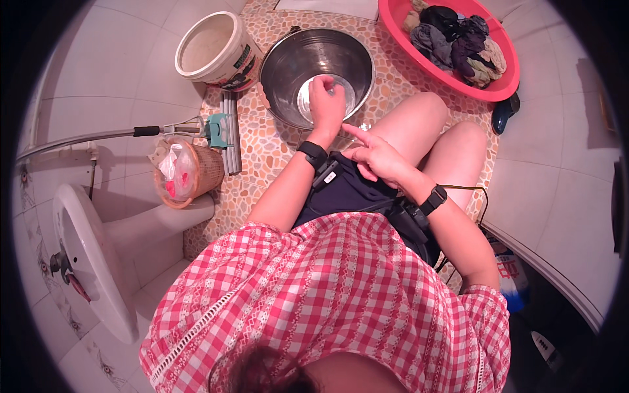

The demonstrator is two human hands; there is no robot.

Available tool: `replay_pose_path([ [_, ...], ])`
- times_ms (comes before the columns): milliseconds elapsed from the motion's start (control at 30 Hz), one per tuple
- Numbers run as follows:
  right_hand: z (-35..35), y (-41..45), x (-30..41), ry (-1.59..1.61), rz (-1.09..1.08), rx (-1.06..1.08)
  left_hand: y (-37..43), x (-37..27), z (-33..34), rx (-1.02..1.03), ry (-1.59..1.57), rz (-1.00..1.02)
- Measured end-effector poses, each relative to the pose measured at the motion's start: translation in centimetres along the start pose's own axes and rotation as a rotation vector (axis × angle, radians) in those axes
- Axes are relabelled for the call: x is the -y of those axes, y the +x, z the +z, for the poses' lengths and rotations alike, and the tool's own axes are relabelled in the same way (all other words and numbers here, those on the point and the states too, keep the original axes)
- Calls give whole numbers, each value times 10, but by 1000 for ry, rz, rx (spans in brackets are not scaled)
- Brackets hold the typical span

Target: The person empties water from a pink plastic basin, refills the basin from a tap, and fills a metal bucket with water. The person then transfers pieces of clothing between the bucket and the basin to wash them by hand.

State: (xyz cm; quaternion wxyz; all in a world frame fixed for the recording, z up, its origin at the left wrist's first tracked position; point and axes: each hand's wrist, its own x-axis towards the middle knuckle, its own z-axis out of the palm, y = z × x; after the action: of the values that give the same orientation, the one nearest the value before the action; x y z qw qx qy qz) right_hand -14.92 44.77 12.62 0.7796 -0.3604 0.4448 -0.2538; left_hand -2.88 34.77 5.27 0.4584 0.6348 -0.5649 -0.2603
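Observation:
My left hand (327, 105) is over the near part of a wide metal bucket (285, 64), its fingers curled above the bright round bottom. Whether those fingers hold something small cannot be told. My right hand (381, 157) is above my lap, just right of my left wrist, with its index finger stretched towards that wrist and nothing visible in it. Each wrist wears a black strap. A small shiny clear thing (364, 126) lies by the bucket's near right rim, too small to name.
A white plastic bucket (211, 49) stands left of the metal one. A pink basin (447, 81) of clothes is at the upper right. A sponge mop (217, 130), a wicker wastebasket (209, 169) with a plastic liner and a pedestal sink (93, 255) are on the left.

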Motion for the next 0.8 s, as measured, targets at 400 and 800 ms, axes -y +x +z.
replay_pose_path([
  [400,-6,-10,-4,-63,26,25,15,13,-4,-76,50,-45],
  [800,-64,-58,23,49,-198,-359,-6,-23,-63,819,-101,163],
])
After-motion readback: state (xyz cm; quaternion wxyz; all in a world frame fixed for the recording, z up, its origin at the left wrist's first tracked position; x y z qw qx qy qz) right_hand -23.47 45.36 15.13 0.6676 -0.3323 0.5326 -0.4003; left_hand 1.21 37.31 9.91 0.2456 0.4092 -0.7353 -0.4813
